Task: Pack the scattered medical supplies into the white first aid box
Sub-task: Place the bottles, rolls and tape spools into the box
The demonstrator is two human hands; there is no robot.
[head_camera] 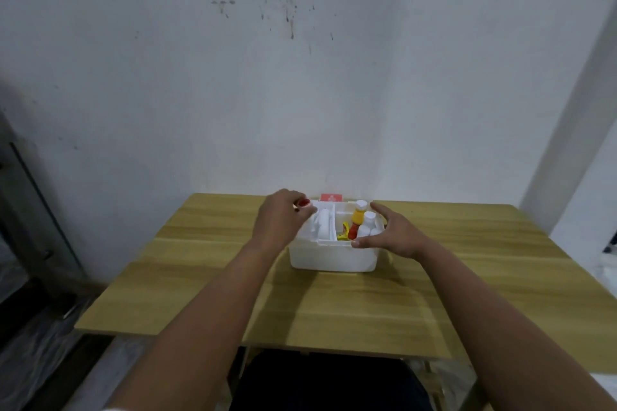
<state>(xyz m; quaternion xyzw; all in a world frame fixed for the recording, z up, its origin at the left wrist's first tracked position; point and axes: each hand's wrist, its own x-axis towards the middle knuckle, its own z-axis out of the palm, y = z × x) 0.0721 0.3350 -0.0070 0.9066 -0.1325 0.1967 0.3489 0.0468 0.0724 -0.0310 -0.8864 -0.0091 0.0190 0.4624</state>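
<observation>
Nearest: my two bare forearms, reaching forward from the lower edge of the view over the wooden surface (334, 304), whose near part is bare.

Right hand (392, 233): spread wide, thumb and fingers forming a broad C. Thumb tip rests at the near rim of the white first aid box (332, 259), by its right corner; the fingers arch up past the box's right side. Nothing is gripped inside the curve; whether the fingers touch the far wall I cannot tell.

Left hand (280, 220): curled, fingertips pinched together on a small red-capped item (303, 202), held over the far left corner of the box. The item is mostly hidden by the fingers, so its kind is unclear.

White first aid box: stands on the surface between my hands, toward the far edge, lid off, with an upright divider splitting it into left and right compartments.

Left compartment: white items (322, 225), shapes washed out and hard to separate.

Right compartment: an upright yellow bottle with white cap (358, 214); just beside it, nearer and to the right, a white bottle (368, 225); at the bottom near the divider, a small yellow and red piece (344, 233).

Behind the box: a red and white card or packet (331, 197), against the pale wall (300, 77).
</observation>
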